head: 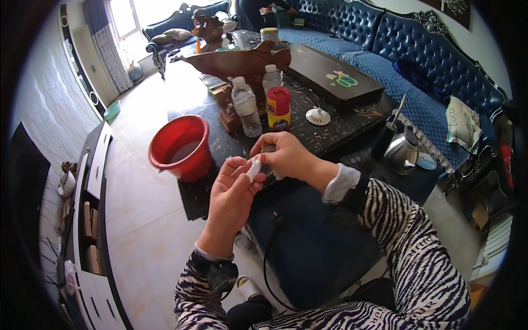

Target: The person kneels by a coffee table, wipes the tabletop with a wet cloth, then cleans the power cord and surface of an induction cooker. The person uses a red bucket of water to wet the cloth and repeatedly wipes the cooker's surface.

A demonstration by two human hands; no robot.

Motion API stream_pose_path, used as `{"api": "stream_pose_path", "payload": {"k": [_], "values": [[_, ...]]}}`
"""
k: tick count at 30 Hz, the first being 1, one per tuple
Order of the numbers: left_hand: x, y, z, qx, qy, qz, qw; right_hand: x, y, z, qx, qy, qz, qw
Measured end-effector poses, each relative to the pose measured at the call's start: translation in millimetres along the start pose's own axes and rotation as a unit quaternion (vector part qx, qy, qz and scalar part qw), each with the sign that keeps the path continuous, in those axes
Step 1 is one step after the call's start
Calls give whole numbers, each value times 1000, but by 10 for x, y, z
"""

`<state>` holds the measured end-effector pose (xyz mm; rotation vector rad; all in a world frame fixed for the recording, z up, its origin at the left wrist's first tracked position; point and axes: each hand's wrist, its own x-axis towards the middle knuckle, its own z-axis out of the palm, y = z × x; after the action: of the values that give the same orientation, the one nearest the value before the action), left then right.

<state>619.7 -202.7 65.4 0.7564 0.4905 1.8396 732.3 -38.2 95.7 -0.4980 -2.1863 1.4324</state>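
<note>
In front of me, above the near edge of the coffee table, my left hand (pixel 235 192) holds a small white piece (pixel 254 170), perhaps tissue or cloth, between thumb and fingers. My right hand (pixel 291 156) meets it from the right, its fingertips pinching the upper end of the piece. Below the right palm a whitish bit shows, mostly hidden, and I cannot tell what it is. A red plastic bucket (pixel 202 144) with greyish liquid stands left of my hands at the table corner. Just beyond them are a red and yellow container (pixel 279 109) and a clear plastic bottle (pixel 245 107).
A white lid (pixel 317 116) lies on the dark marble-patterned table (pixel 342 134). Behind stand another bottle (pixel 272 76), a wooden carving (pixel 231 62) and a dark tea tray (pixel 334 74). A steel kettle (pixel 402 152) is at right. A black cable (pixel 268 255) crosses the blue seat (pixel 317 247).
</note>
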Motion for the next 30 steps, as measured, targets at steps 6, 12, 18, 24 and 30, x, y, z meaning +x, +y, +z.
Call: {"api": "stream_pose_path", "payload": {"k": [6,12,18,24,30], "values": [[304,-80,127,13,4,-53,999,225,226,-210,130,7,69,989],[-55,-207,290,10,59,-170,984,-74,130,-500,139,30,107,984],[-511,233,574,71,197,-221,953,-683,-407,-1008,190,84,216,954],[-685,1022,924,165,279,-213,922,-1070,-1212,-1586,225,185,262,920],[-392,1913,1175,225,289,-165,916,-1186,-2150,-1820,238,254,271,897]]}}
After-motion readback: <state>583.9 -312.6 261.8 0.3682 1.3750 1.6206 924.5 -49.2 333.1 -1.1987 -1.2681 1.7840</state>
